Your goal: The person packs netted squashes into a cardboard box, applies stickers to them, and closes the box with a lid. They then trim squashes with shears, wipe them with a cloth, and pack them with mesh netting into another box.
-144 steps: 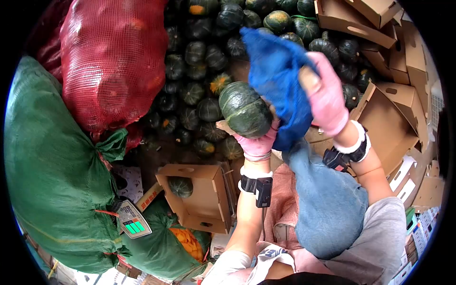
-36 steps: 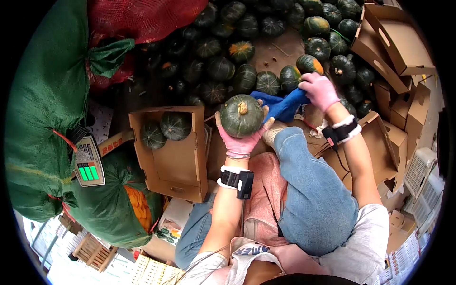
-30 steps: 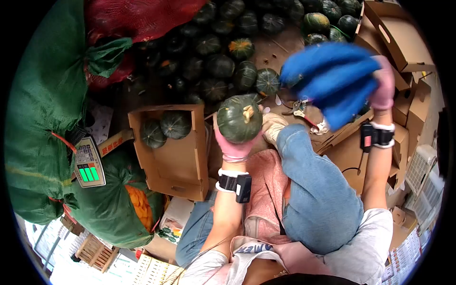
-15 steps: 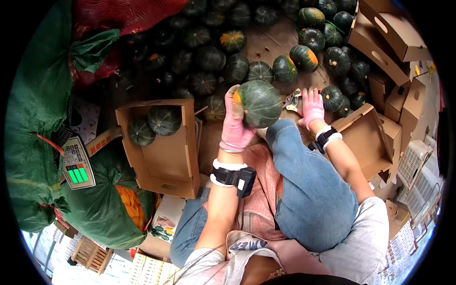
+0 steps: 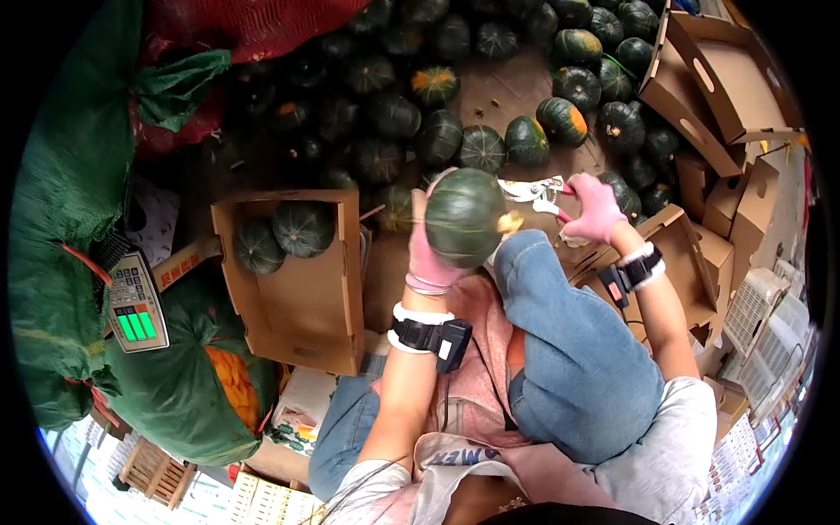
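Note:
My left hand, in a pink glove, is closed around a dark green pumpkin from its left side. The pumpkin's pale yellow stem points right. My right hand, also gloved in pink, grips the red handles of a pair of pruning shears. Their metal blades point left, close to the pumpkin's right side and above the stem. To the left, an open cardboard box has two green pumpkins at its far end.
Many green pumpkins are heaped beyond my hands. Cardboard boxes stand on the right, one of them beside my right forearm. A scale display glows green at left among green mesh sacks. White crates sit at far right.
My right hand has closed on the pruning shears and lifted them, blades toward the pumpkin. In my left hand the pumpkin has turned, so its stem now shows on the right.

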A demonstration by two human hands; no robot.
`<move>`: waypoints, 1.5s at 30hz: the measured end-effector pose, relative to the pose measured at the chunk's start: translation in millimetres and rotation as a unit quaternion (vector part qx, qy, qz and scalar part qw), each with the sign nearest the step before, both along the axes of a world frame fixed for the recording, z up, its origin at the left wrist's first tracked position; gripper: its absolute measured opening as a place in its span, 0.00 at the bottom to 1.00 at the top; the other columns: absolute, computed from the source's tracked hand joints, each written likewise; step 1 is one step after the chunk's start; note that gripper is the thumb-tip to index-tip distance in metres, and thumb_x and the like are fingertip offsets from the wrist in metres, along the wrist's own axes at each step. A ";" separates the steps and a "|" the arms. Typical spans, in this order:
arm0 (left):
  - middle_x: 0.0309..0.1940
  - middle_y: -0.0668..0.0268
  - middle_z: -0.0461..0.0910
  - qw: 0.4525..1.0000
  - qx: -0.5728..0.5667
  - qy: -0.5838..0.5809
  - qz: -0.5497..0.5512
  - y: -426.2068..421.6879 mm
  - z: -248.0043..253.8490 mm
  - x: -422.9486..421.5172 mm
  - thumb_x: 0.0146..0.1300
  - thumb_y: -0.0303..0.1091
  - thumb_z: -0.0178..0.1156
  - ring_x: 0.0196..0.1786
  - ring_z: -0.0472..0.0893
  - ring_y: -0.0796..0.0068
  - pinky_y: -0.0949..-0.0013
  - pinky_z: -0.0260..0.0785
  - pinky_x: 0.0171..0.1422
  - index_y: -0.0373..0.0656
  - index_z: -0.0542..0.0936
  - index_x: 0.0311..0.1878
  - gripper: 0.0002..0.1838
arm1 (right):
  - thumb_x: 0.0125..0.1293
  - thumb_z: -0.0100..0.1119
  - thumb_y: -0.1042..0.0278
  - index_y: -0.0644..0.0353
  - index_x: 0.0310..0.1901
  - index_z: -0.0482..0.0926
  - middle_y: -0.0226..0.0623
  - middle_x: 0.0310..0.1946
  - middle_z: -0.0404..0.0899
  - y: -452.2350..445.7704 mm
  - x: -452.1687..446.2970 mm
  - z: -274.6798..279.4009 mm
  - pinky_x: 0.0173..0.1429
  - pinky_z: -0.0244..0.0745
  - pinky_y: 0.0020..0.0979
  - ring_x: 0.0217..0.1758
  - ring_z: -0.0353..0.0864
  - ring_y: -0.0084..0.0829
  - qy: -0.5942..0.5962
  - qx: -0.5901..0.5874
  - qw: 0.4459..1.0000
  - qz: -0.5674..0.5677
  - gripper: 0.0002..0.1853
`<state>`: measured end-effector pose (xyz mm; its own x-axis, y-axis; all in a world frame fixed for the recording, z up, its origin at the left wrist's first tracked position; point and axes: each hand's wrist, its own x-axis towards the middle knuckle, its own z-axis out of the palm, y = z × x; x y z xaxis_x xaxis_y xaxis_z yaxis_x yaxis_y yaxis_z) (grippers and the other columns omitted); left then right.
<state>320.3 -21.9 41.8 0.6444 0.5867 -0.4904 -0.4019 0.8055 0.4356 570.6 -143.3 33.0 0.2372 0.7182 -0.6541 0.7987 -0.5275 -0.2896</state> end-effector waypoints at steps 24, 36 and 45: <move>0.66 0.56 0.60 0.984 -0.141 -0.093 0.055 6.8 6.4 9.4 0.48 0.75 0.53 0.68 0.59 0.51 0.41 0.49 0.71 0.46 0.62 0.66 0.50 | 0.38 0.64 0.58 0.65 0.48 0.68 0.47 0.42 0.70 41.5 -48.5 48.8 0.57 0.62 0.41 0.51 0.69 0.46 0.027 0.228 0.972 0.050 0.33; 0.65 0.53 0.61 0.994 -0.062 0.009 0.095 -9.1 23.0 -19.6 0.50 0.64 0.60 0.64 0.65 0.50 0.42 0.64 0.63 0.48 0.63 0.65 0.44 | 0.45 0.64 0.62 0.56 0.31 0.75 0.39 0.26 0.76 34.5 -45.2 33.0 0.36 0.74 0.40 0.32 0.80 0.40 0.012 0.209 0.977 0.048 0.12; 0.60 0.50 0.68 0.823 0.276 0.486 0.105 6.6 7.9 -223.8 0.53 0.36 0.66 0.62 0.68 0.53 0.56 0.67 0.62 0.42 0.62 0.65 0.37 | 0.54 0.58 0.61 0.57 0.46 0.72 0.41 0.47 0.73 34.8 83.5 -22.8 0.52 0.68 0.42 0.52 0.74 0.40 -0.343 0.104 0.914 -0.189 0.18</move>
